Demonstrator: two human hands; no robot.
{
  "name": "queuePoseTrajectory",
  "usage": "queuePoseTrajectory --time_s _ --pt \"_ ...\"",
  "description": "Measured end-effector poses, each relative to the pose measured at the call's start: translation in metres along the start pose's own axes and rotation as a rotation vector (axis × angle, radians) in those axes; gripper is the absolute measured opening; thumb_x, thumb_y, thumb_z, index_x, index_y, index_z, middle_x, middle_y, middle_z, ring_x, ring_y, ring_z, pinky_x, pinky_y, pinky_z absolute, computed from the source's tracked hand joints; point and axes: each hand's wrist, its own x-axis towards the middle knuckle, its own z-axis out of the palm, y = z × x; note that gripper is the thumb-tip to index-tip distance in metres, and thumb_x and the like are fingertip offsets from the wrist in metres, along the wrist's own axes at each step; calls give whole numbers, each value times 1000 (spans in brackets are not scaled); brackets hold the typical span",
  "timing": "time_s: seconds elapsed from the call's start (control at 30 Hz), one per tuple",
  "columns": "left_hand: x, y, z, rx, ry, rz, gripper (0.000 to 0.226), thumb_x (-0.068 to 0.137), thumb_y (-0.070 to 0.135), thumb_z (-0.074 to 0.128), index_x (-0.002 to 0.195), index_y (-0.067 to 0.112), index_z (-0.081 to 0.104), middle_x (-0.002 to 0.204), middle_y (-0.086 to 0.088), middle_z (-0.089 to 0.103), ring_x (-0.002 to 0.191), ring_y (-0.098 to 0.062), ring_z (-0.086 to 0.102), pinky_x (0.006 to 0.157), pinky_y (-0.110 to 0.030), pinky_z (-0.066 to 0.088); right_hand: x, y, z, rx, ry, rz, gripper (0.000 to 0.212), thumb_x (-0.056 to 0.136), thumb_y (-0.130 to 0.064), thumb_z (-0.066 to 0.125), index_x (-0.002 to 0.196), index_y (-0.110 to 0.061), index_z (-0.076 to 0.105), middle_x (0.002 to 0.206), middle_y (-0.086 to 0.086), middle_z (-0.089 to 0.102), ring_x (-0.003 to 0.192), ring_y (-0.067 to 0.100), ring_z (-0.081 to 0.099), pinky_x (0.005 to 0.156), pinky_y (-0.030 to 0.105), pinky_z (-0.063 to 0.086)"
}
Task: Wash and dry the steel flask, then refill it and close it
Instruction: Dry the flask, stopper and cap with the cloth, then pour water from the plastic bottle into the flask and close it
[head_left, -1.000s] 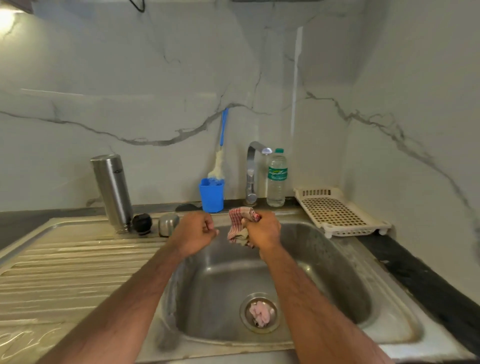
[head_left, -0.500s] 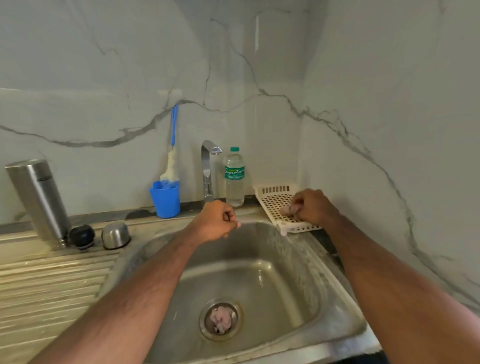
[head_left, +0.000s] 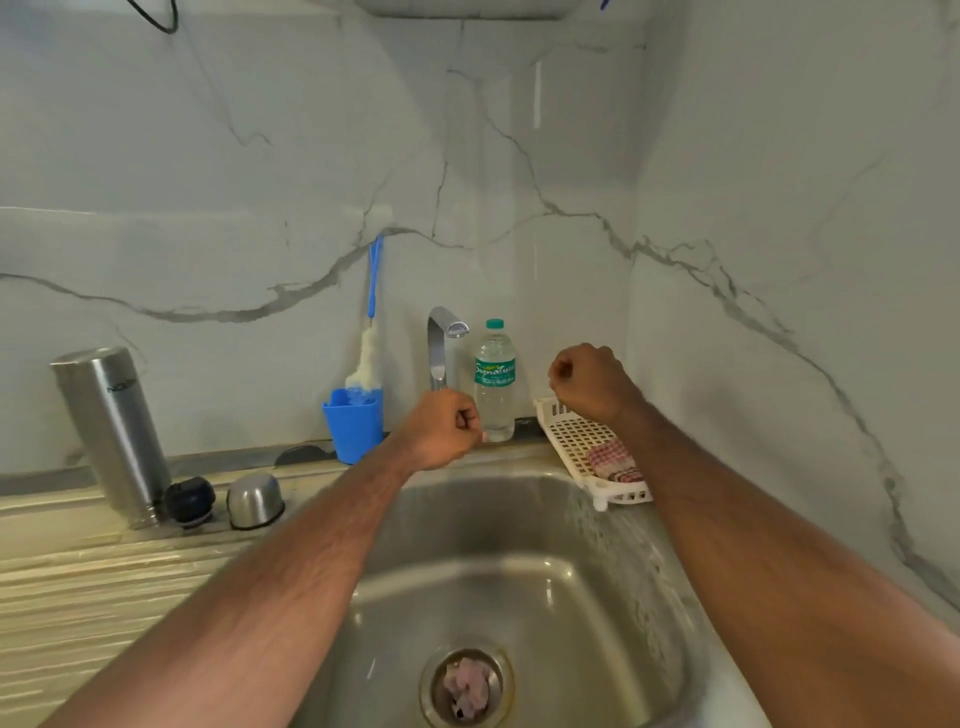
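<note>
The steel flask (head_left: 113, 434) stands upright on the draining board at the far left, with no cap on. Beside it lie its black stopper (head_left: 189, 500) and its steel cup lid (head_left: 255, 500). A plastic water bottle (head_left: 494, 382) stands by the tap (head_left: 442, 345). The red checked cloth (head_left: 614, 460) lies in the white tray (head_left: 571, 434). My left hand (head_left: 441, 428) is a closed fist over the sink's back edge, holding nothing. My right hand (head_left: 589, 382) is closed too, raised above the tray, apart from the cloth.
A blue cup (head_left: 354, 426) with a bottle brush (head_left: 370, 358) stands left of the tap. The steel sink (head_left: 519, 587) has a pale scrap in its drain (head_left: 467, 686). Marble walls close off the back and right.
My right hand carried the cloth from over the sink to the white tray, let it go there, and has lifted off. My left hand stayed a fist.
</note>
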Motion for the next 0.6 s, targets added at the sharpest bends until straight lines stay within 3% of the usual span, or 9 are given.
queuePoseTrajectory --time_s 0.17,0.3,0.4,0.5,0.6 --pt "24 3 -25 -3 76 -9 11 85 12 80 83 9 70 79 -3 72 76 -18 71 75 -27 58 44 -42 9 0 -29 -77 44 103 -27 58 145 -18 50 146 9 51 133 27 50 109 42 44" --pt "24 -2 -33 4 75 -4 13 86 14 80 80 13 69 76 -2 70 73 -18 71 75 -31 61 77 -62 22 -51 -153 -83 57 109 -31 41 161 -15 23 166 12 23 150 31 30 119 43 29" --pt "17 -9 -34 -5 57 -14 15 86 11 80 77 14 68 76 -2 71 70 -15 69 72 -29 60 87 -66 35 -125 -220 -82 52 109 -31 38 157 -11 32 162 15 30 145 33 37 116 42 33" --pt "9 -14 -34 -13 35 -32 13 85 9 80 79 14 69 76 -1 72 68 -12 68 69 -25 56 87 -68 40 -105 -91 -88 33 104 -26 50 134 -11 55 135 14 51 118 32 54 98 42 46" --pt "1 -16 -34 -40 50 -53 10 86 11 79 82 11 70 74 -1 71 65 -9 66 68 -24 55 74 -67 37 -27 -12 -73 20 98 -21 63 116 -17 57 115 11 56 99 25 53 86 40 52"
